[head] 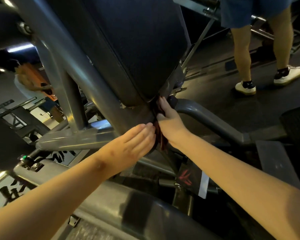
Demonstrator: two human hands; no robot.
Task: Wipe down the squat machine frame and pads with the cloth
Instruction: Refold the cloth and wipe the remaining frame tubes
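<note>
My right hand grips the dark red cloth against the frame at the lower corner of the back pad, probably to work the seam. My left hand lies flat below the pad, apparently bracing. Clearance at the pad edge is tight; the frame tube left of the pad offers room.

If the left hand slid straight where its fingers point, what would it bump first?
Probably the dark red cloth, right at the left hand's fingertips, with the right hand just behind it; depth is unclear.
</note>
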